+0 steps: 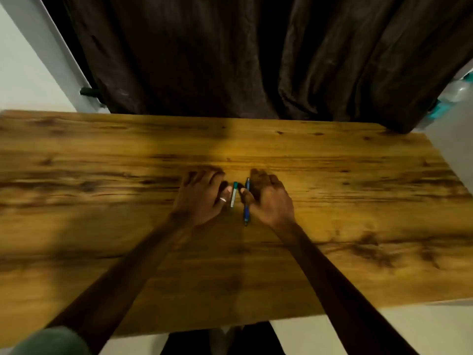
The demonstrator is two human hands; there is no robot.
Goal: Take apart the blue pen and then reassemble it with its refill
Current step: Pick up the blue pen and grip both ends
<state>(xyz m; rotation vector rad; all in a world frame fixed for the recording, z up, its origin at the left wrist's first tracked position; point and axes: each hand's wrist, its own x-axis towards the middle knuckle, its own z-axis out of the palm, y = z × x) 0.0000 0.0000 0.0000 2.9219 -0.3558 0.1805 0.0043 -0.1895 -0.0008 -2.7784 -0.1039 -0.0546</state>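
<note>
Blue plastic marks your pen (246,201), which lies on the wooden surface (102,175) between your two hands, its long axis running away from you. It looks whole from here: barrel, tip end nearest you, and no gap along the body that you could call an opened joint. So by my reading the taking apart has not begun, and everything is left: unscrewing or pulling the barrel, drawing out the refill, then putting it all back.

Just to the left of it lies a second pen (233,194), white with a green cap end, near but apart from the blue one.

Your right hand (268,198) rests beside the blue pen with the thumb laid on or against the barrel; the fingers are loosely spread and not closed round it. Your left hand (202,196) sits flat beside the white pen, fingers spread, thumb close to it, holding nothing.

Motion blur softens both hands and pens, so you cannot tell true contact, nor see any seam, clip or refill. Beyond the surface hangs a dark curtain (256,60).
</note>
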